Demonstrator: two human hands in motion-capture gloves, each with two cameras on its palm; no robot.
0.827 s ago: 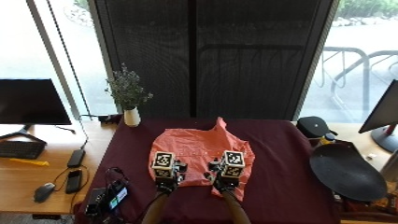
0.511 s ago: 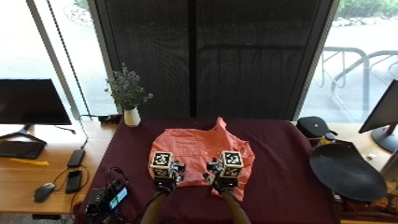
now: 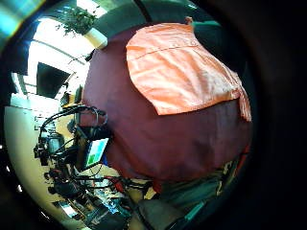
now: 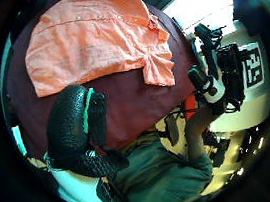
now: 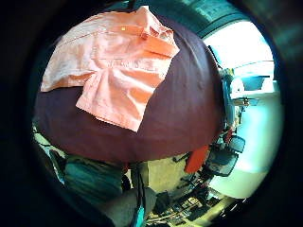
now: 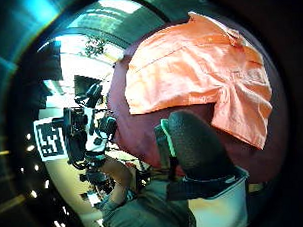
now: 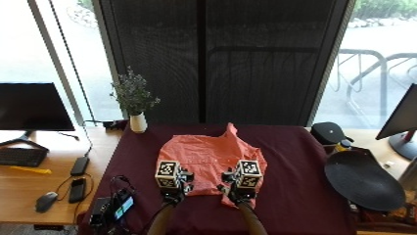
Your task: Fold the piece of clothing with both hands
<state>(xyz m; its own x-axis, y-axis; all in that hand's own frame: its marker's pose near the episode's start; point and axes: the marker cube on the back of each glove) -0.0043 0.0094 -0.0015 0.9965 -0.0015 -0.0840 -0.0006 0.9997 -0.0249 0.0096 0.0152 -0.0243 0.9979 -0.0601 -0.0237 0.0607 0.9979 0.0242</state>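
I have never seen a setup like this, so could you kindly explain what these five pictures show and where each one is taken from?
There is no machine here: a person works at a table covered in dark red cloth, wearing black gloves. The outside view comes from a camera above and behind them. The other four come from wide-angle cameras on the palms, two per hand, looking out at what lies under the hand. The left hand and right hand sit at the near edge of an orange shirt, which lies spread on the table. The palm views show the shirt lying apart from the palms, so nothing seems to be held. A vase with a plant stands at the table's far corner.
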